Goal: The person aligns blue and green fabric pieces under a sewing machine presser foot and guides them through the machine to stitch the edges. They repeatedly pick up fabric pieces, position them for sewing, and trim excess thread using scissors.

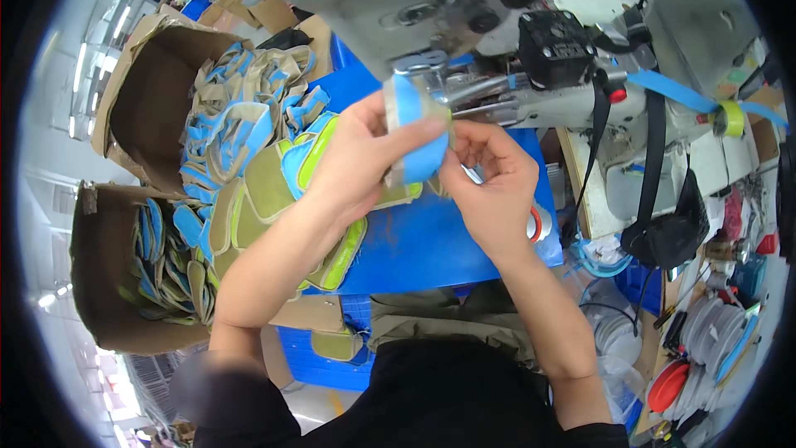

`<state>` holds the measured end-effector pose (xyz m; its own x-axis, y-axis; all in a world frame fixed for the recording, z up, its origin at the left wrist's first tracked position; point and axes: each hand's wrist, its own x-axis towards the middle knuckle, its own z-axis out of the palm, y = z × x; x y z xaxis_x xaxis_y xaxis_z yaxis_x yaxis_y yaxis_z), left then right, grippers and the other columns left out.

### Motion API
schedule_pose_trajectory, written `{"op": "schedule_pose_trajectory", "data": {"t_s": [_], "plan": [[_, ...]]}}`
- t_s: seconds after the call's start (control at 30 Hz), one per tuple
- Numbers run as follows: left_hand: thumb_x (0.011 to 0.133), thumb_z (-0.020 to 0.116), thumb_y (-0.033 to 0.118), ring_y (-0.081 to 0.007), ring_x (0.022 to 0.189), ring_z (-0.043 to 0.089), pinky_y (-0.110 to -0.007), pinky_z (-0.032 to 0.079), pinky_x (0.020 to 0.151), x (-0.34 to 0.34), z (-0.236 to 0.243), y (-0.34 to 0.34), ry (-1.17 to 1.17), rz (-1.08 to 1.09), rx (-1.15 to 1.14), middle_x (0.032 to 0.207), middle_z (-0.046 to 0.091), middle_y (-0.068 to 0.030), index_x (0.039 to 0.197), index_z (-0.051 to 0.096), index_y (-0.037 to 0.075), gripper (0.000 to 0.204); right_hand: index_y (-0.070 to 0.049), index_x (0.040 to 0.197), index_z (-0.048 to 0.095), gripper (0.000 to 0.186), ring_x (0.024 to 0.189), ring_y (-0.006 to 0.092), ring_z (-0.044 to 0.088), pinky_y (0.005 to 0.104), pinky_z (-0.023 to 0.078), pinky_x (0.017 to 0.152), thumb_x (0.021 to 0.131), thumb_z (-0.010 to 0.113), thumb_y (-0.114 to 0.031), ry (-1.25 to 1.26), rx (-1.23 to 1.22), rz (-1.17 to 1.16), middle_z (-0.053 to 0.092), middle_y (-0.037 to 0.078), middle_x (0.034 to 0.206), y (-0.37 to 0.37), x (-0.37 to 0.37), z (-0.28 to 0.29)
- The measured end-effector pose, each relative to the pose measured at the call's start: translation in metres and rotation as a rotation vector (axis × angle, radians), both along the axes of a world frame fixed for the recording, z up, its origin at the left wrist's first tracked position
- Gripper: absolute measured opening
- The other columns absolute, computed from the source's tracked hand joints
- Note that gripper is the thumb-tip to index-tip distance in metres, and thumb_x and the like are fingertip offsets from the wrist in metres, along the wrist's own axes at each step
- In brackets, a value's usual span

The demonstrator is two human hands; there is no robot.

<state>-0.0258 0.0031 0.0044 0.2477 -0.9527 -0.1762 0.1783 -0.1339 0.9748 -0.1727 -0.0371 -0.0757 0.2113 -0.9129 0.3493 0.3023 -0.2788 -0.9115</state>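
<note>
My left hand point(365, 145) grips a blue fabric piece with beige edging point(419, 153), its thumb across the front, just below the metal head of a sewing machine point(423, 66). My right hand point(493, 170) has its fingers curled at the piece's right edge, with a small shiny object, too hidden to identify, at its fingertips. Beneath my hands, green, olive and blue padded pieces point(261, 191) lie overlapping on a blue work surface point(414, 257). A red ring-shaped item point(535, 224) lies beside my right wrist, partly hidden by it.
Two cardboard boxes point(91, 265) stand at the left, the lower holding padded pieces, beside a heap of blue-beige pieces point(228, 137). Black straps and a pouch point(672, 232) hang at the right. Stacked reels point(709, 332) sit below them. Blue tape point(672, 91) runs across the machine's right side.
</note>
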Motion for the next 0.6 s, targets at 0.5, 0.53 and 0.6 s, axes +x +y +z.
{"op": "schedule_pose_trajectory", "data": {"t_s": [0.5,0.53,0.6], "plan": [[0.093,0.076,0.006,-0.0113,0.091,0.072,-0.027,0.058,0.084,0.009,-0.011,0.007,0.004,-0.088,-0.029,0.105,0.077,-0.0063,0.116,0.07,0.002,0.024,-0.004,0.112,0.072,0.031,0.077,0.0124,0.061,0.0278,0.05,0.069,0.082,0.076,0.002,0.02,-0.106,-0.03,0.067,0.004,0.086,0.001,0.004,-0.015],[0.092,0.076,0.005,-0.0111,0.091,0.072,-0.027,0.058,0.083,0.008,-0.012,0.007,0.0,-0.078,-0.029,0.105,0.077,-0.0061,0.116,0.07,0.003,0.024,-0.003,0.113,0.072,0.032,0.077,0.012,0.061,0.0275,0.05,0.07,0.082,0.075,0.003,0.01,-0.098,-0.022,0.067,0.004,0.086,0.001,0.004,-0.015],[0.091,0.077,0.004,-0.0109,0.09,0.072,-0.027,0.058,0.082,0.006,-0.012,0.006,-0.012,-0.063,-0.028,0.105,0.076,-0.0062,0.115,0.071,0.001,0.025,-0.001,0.115,0.071,0.033,0.079,0.0111,0.06,0.0269,0.049,0.071,0.083,0.075,0.004,-0.013,-0.078,-0.01,0.067,0.004,0.088,0.003,0.002,-0.015]]}}
